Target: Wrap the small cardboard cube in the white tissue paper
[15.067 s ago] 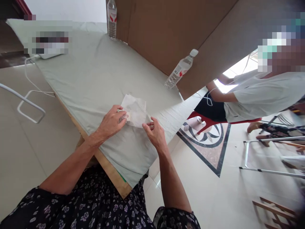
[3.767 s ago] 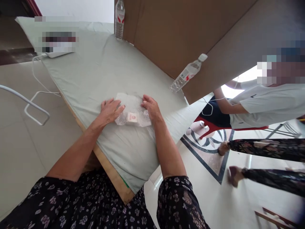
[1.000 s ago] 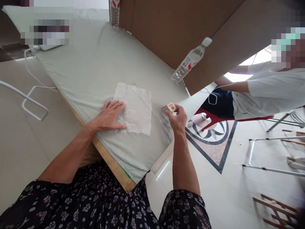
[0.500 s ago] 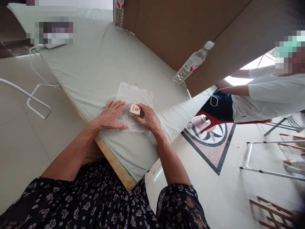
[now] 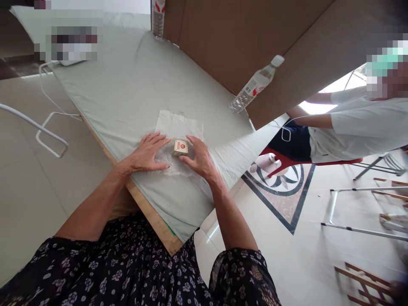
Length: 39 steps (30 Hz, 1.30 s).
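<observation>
A small cream box [image 5: 180, 147] with a red print on top rests on a sheet of clear bubble wrap [image 5: 178, 123], which lies flat on the cloth-covered table [image 5: 127, 89]. To the box's left, my left hand [image 5: 148, 154] lies on the wrap with its fingers spread, holding nothing. My right hand [image 5: 200, 159] is just right of the box, thumb and fingers apart, curved toward it with a gap between.
A clear bottle [image 5: 255, 87] leans against a brown cardboard panel [image 5: 223, 46]; another bottle [image 5: 158, 19] stands at the back. A blurred white device [image 5: 75, 55] with a cable is at back left. Beyond the panel sits a person [image 5: 357, 123] in a white shirt.
My right hand has let go of the box and opened, moving slightly right. The box now sits flatter on the wrap. My left hand has barely moved.
</observation>
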### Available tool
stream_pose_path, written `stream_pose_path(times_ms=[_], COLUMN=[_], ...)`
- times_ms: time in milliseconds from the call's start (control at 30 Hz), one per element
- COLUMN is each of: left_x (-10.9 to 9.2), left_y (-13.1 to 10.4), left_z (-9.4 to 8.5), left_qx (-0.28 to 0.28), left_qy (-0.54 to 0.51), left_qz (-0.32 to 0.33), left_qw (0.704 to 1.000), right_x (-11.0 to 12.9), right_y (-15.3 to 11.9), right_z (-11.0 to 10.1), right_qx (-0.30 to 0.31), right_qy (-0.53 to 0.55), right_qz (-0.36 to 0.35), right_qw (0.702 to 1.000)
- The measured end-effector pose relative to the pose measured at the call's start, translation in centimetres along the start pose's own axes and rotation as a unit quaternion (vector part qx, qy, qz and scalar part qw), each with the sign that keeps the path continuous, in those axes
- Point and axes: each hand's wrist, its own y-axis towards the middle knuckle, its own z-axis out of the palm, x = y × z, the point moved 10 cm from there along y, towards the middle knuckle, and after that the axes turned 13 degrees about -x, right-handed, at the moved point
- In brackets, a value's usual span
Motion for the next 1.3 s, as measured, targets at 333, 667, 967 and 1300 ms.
stream_pose_path(times_ms=[333, 667, 967, 1300], left_x=[-3.8, -4.7, -2.8, -1.5], left_y=[-4.8, -1.0, 2.4, 2.7], left_z=[-1.6, -2.9, -2.2, -1.1], left_qx=[-0.075, -0.203, -0.195, -0.217], left_qy=[0.006, -0.045, -0.174, -0.284], left_qz=[0.079, 0.002, -0.118, -0.164], left_qw=[0.994, 0.978, 0.958, 0.919], right_x=[4.6, 3.1, -1.1, -2.5], right_y=[-7.1, -2.8, 1.2, 0.5], right_z=[-1.0, -2.4, -0.9, 0.6], right_qx=[0.019, -0.106, -0.043, -0.079], right_qy=[-0.133, -0.070, 0.167, 0.248], right_qz=[-0.090, 0.007, 0.114, 0.183], right_qw=[0.987, 0.992, 0.978, 0.948])
